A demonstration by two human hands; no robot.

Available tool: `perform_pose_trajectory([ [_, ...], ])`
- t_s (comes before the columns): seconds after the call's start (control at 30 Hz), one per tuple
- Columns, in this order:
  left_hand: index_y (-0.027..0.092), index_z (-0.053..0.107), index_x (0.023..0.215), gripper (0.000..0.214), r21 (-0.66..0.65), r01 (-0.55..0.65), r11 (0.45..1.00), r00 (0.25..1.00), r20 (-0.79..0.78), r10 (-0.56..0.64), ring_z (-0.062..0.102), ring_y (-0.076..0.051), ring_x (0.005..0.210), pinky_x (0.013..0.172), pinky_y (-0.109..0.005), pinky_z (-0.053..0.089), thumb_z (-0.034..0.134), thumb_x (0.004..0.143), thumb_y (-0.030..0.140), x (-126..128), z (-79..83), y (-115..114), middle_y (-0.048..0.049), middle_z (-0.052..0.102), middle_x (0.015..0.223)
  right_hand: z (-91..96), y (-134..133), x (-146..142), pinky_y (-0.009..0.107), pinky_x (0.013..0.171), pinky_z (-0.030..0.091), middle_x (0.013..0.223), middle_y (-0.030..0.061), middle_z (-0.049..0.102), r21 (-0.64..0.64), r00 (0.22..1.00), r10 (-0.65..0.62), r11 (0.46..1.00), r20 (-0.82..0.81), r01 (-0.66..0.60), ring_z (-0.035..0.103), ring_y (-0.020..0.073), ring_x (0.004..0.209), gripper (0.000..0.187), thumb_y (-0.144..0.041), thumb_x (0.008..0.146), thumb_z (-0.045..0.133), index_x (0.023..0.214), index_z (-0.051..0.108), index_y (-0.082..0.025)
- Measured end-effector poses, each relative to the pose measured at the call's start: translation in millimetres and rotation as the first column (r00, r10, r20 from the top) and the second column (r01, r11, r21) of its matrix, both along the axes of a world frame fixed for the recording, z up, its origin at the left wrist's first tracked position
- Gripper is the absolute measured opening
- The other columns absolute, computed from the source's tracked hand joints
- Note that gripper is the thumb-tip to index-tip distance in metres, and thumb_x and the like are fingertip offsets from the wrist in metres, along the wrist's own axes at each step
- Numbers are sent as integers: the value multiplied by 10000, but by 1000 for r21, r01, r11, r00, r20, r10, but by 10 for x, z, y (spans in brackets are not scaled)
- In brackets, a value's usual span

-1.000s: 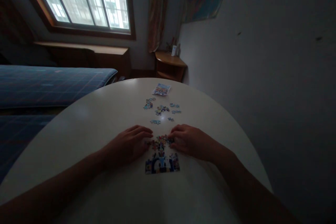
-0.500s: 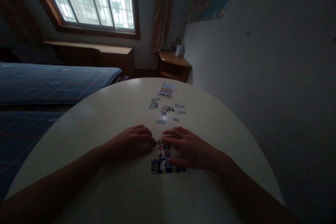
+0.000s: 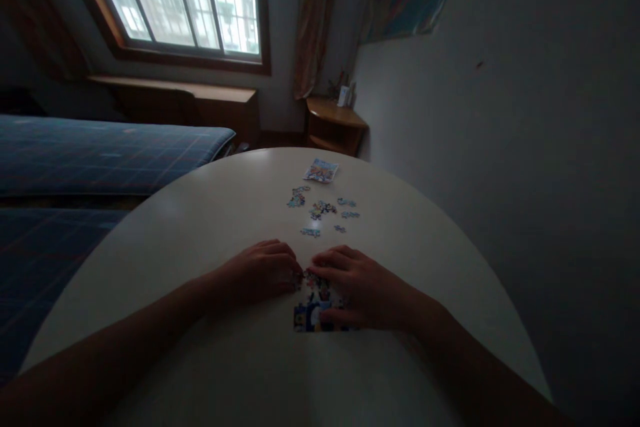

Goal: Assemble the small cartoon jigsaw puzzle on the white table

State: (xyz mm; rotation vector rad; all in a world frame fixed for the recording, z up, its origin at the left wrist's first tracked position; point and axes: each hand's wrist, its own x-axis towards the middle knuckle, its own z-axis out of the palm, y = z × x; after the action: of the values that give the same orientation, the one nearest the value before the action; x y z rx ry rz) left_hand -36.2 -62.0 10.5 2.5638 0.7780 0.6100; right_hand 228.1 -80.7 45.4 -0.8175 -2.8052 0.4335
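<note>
A partly joined jigsaw puzzle lies on the white round table, its dark blue lower strip in front of me. Loose-looking puzzle pieces sit just above that strip, between my hands. My left hand rests at their left side, fingers curled together with small pieces at the fingertips. From the right, my right hand reaches over the puzzle, fingers stretched out and thumb apart. Its palm and thumb cover the puzzle's right part. Dim light blurs the details under the fingers.
Farther up the table lie several puzzle clusters and a printed packet or picture sheet. A blue plaid mattress is beyond the table's left edge. A wall rises on the right, with a corner shelf behind.
The whole view has shifted slightly. My right hand has come a little lower over the puzzle pieces, and my left fingertips remain close beside them.
</note>
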Motion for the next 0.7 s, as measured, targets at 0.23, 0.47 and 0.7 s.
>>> perform_pose_trajectory([
  [0.23,257,676,1039,163,53,32,998,998,-50,-30,595,-180,943,880,-328,451,668,885,310,42,-5,-42,-26,661,995,13,-9,-17,441,1052,412,1332,135,564,-4,1000,-14,1000,8,14,483,275,1222,658,-499,813,693,1357,540,-163],
  [0.47,293,681,1081,178,162,53,985,993,-113,-35,595,-171,915,879,-325,441,620,918,329,38,26,-67,-19,656,996,15,-14,-19,442,1042,418,1325,138,564,-6,1000,-11,1000,5,11,487,276,1218,643,-494,817,687,1352,543,-168],
  [0.7,275,675,1068,180,149,55,987,992,-125,-36,600,-179,916,870,-336,458,633,904,335,37,61,-80,-26,654,1004,17,-19,-22,450,1047,413,1332,139,559,-19,1000,-15,1000,0,15,483,278,1229,640,-500,830,670,1367,527,-184],
])
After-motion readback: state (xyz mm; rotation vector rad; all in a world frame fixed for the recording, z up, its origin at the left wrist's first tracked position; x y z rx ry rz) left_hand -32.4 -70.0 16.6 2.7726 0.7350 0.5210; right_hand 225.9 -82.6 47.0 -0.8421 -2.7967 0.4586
